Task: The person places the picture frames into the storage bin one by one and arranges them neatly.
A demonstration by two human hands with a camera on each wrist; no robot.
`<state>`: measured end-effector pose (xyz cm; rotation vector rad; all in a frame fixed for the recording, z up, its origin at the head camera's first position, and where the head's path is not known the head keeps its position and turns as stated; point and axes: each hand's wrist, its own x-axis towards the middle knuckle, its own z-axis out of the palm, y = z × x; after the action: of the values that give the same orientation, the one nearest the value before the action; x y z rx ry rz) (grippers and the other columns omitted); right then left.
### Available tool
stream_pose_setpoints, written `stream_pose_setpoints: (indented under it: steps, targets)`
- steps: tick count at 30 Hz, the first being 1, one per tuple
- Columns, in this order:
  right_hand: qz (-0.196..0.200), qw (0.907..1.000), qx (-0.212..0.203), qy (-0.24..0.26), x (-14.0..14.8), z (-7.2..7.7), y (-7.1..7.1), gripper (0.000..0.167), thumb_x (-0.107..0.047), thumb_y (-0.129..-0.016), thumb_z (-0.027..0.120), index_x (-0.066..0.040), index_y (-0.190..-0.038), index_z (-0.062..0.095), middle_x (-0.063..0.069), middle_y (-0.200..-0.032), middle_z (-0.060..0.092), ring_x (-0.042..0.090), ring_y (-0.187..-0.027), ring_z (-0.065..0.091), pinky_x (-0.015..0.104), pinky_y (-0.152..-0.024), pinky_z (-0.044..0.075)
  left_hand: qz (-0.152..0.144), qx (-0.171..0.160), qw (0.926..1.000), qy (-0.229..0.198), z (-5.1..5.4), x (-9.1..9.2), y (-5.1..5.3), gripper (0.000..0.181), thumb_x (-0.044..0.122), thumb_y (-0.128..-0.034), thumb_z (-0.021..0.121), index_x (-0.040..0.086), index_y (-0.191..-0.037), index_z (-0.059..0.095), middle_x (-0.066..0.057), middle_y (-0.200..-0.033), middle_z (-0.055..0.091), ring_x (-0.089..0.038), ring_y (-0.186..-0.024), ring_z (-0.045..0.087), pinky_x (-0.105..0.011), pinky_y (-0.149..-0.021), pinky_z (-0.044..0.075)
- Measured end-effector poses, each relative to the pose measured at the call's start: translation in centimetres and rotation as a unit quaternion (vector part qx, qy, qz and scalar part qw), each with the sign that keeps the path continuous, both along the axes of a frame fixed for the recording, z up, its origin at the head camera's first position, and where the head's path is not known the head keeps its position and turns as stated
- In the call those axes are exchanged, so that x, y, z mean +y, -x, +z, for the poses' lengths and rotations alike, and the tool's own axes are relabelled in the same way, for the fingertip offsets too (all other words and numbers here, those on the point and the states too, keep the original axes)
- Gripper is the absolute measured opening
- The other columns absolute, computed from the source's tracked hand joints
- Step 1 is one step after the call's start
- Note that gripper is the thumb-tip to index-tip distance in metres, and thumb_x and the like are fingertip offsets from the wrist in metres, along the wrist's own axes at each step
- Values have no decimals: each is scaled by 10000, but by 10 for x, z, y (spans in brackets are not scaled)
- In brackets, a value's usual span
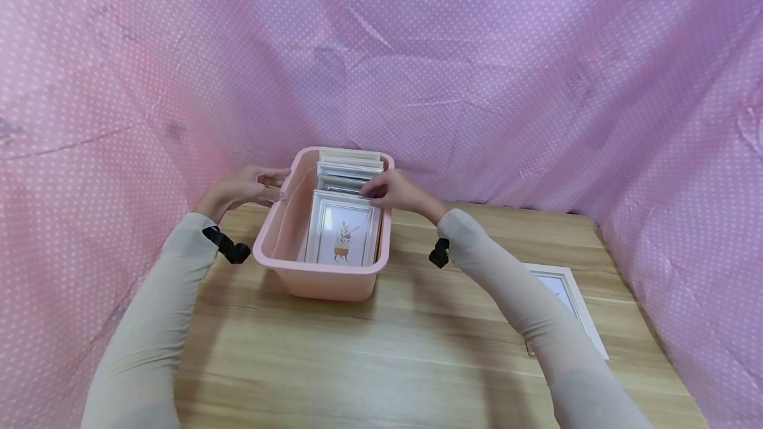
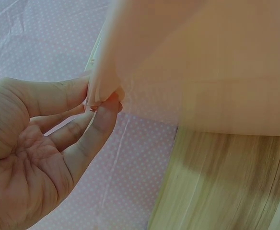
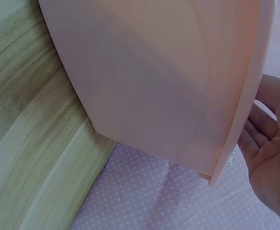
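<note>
A pink plastic bin [image 1: 322,267] stands on the table and holds several white picture frames [image 1: 350,168], lined up from front to back. The frontmost picture frame [image 1: 328,230] leans back and shows a potted plant print. My left hand [image 1: 241,187] holds the bin's left rim; in the left wrist view, thumb and fingers of the left hand [image 2: 44,139] pinch its edge. At the top right corner of the front frame, my right hand [image 1: 404,192] grips its upper edge. The right wrist view has the bin wall [image 3: 145,86] hiding the right hand's [image 3: 274,143] fingertips.
Another white picture frame [image 1: 578,306] lies on the wooden table [image 1: 357,363] at the right, partly covered by my right sleeve [image 1: 518,290]. Pink dotted cloth [image 1: 429,85] hangs behind the table and along both sides. The bin is near the table's back left.
</note>
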<state>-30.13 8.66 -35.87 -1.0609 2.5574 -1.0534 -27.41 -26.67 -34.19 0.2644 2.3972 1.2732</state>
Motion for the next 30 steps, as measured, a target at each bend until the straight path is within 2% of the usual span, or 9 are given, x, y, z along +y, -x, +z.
stream_pose_setpoints:
  steps: [4, 11, 22, 30]
  targets:
    - [39, 10000, 27, 38, 1, -1, -1, 232, 7, -896, 742, -11, -1126, 771, 150, -1104, 770, 242, -997, 725, 293, -884, 628, -13, -11, 10000, -15, -1, 0, 1, 744, 80, -970, 671, 52, -1603, 282, -319, -1507, 465, -354, -1275, 583, -373, -987, 605]
    - [208, 9993, -27, 303, 2, -3, 1, 248, 18, -896, 739, 13, -1143, 760, 170, -1112, 766, 259, -1005, 720, 301, -887, 631, -126, -39, 9997, -188, -2, 0, 2, 738, 63, -978, 652, 19, -1601, 258, -333, -1521, 434, -291, -1257, 589, -353, -992, 602]
    - [291, 9985, 70, 466, 7, 9, -1, 278, 32, -865, 760, 47, -1143, 746, 191, -1191, 741, 313, -1046, 721, 377, -931, 631, -103, -23, 9996, -247, -1, -2, 2, 736, 60, -980, 650, 11, -1599, 256, -360, -1510, 430, -168, -1135, 649, -346, -969, 613]
    - [413, 9963, 93, 750, 24, 14, -4, 281, 70, -869, 723, 73, -1150, 732, 235, -1143, 741, 377, -1004, 695, 447, -907, 630, -68, -20, 9998, -169, -2, -2, 1, 737, 71, -974, 662, 28, -1599, 274, -335, -1512, 446, -235, -1185, 634, -341, -974, 609]
